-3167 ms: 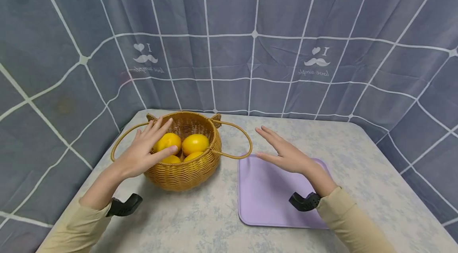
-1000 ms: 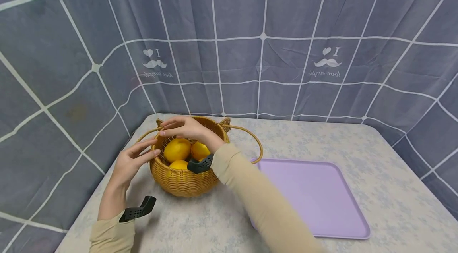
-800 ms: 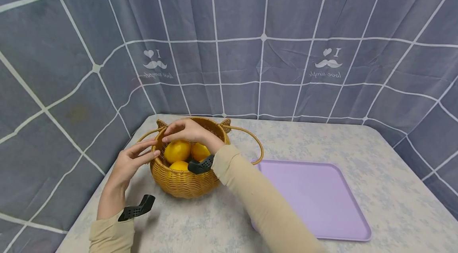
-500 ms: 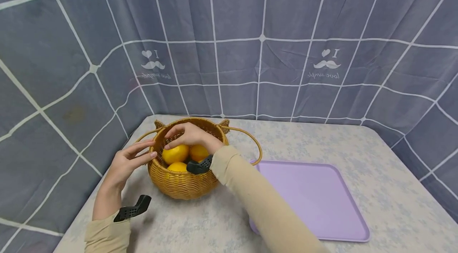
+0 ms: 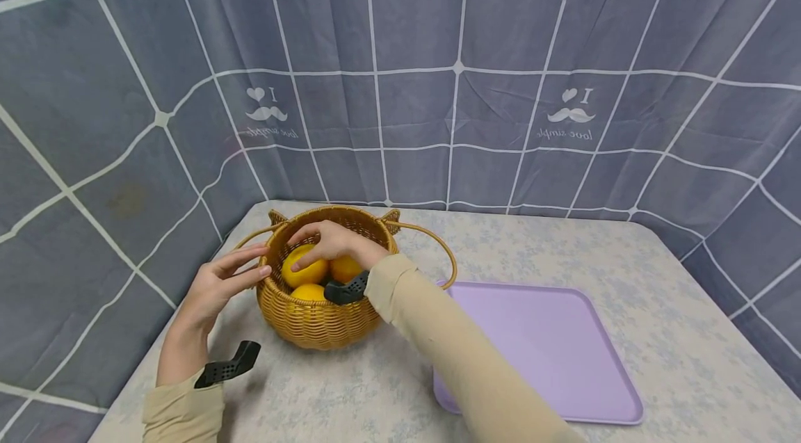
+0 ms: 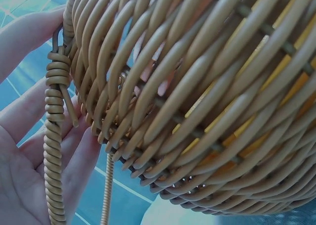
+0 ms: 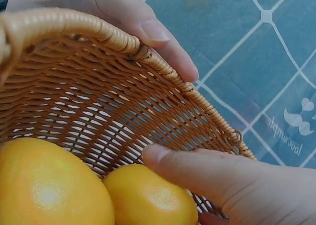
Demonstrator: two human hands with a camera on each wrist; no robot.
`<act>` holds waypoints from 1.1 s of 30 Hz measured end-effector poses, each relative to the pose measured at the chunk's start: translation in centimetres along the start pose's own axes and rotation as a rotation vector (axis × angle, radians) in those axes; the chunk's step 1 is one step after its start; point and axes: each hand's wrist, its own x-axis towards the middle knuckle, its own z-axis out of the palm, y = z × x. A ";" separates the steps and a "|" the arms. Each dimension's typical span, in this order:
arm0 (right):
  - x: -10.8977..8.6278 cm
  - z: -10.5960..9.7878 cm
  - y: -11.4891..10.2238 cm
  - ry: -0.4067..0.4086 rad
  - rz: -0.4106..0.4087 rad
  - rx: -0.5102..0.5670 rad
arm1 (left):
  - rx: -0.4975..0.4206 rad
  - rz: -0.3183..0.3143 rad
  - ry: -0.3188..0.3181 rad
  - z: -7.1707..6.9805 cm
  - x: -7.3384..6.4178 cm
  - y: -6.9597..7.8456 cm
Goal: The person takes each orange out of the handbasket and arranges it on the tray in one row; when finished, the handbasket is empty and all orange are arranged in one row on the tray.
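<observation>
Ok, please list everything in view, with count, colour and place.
Table: one, pale mottled, across the lower half
Curtain: at least one, grey-blue, white-lined, behind the table
Tray: one, lilac, on the table
Basket: one, golden, on the table, left of the tray
Fruits: at least three, yellow, in the basket
Wrist devices: two, black, at the wrists
Sleeves: two, beige, on the forearms
Left hand: one, bare, touching the basket's side
Right hand: one, bare, over a fruit

Fruit (image 5: 313, 275) in basket (image 5: 319, 326), tray (image 5: 551, 352) at right
</observation>
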 end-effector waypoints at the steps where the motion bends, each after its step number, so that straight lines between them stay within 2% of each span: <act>1: 0.0 0.0 0.0 -0.007 0.004 -0.012 | 0.007 -0.001 0.000 0.0 0.0 0.0; 10: -0.1 0.3 0.2 -0.064 0.040 -0.042 | 0.050 -0.024 0.005 0.0 0.1 0.0; 18: -0.3 0.4 0.2 -0.098 0.069 -0.053 | 0.046 -0.022 0.013 -0.1 0.1 -0.1; 28: -0.3 0.4 0.3 -0.146 0.097 -0.133 | 0.045 0.001 0.015 0.0 0.2 0.0; 33: -0.3 0.3 0.4 -0.169 0.080 -0.072 | 0.047 0.003 0.011 0.1 0.2 0.1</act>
